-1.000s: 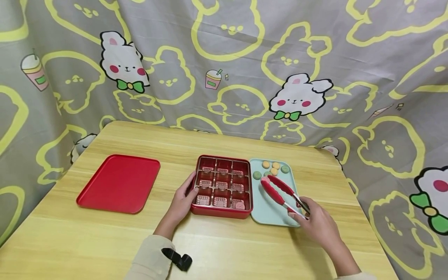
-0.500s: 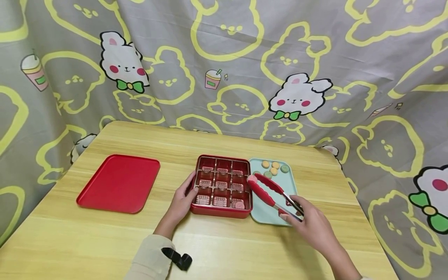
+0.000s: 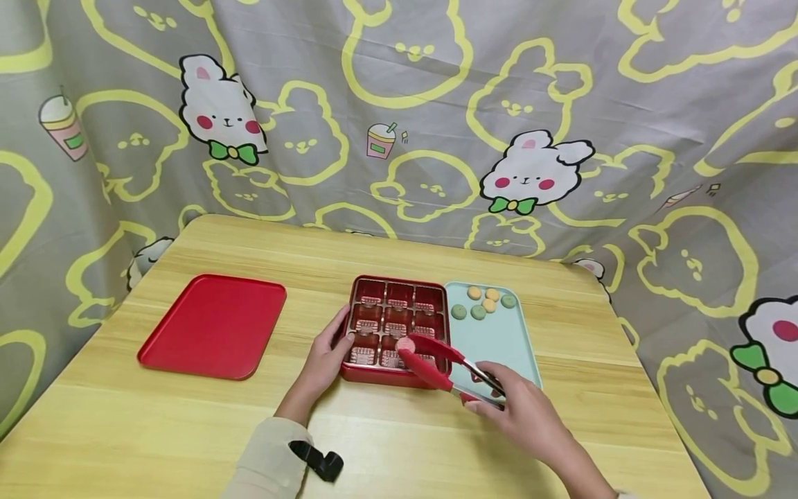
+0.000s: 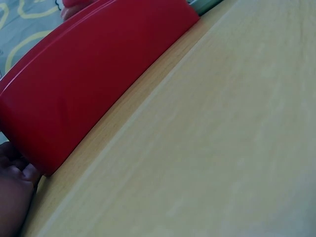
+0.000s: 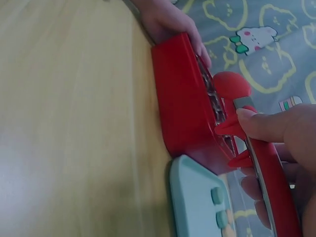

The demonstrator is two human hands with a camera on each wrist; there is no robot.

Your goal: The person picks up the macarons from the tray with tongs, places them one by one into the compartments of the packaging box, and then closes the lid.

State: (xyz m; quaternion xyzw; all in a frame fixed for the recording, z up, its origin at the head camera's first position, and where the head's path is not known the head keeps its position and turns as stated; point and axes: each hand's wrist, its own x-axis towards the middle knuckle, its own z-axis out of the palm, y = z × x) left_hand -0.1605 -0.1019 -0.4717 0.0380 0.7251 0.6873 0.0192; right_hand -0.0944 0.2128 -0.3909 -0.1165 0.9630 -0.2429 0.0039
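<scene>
My right hand [image 3: 526, 416] grips a pair of red-tipped metal tongs [image 3: 427, 373]. The tongs pinch a small pink round cookie [image 3: 406, 345] above the front middle compartment of a red box [image 3: 389, 376]. A clear insert divides the box into compartments; the tongs cover most of the front right one. My left hand [image 3: 325, 357] holds the box at its left side, thumb on the rim and fingers along the outer wall. In the right wrist view, the right thumb [image 5: 261, 126] lies on the tongs' handle [image 5: 276, 190].
Right of the box, a light blue tray [image 3: 492, 343] carries orange cookies [image 3: 489, 305] and green cookies [image 3: 478, 312] near its far end. A flat red lid [image 3: 215, 329] lies at the left of the wooden table [image 3: 187, 430]. A patterned curtain [image 3: 430, 125] hangs behind.
From over the blue tray, the right hand has carried the tongs and pink cookie leftward to above the box. The left hand stays in place on the box.
</scene>
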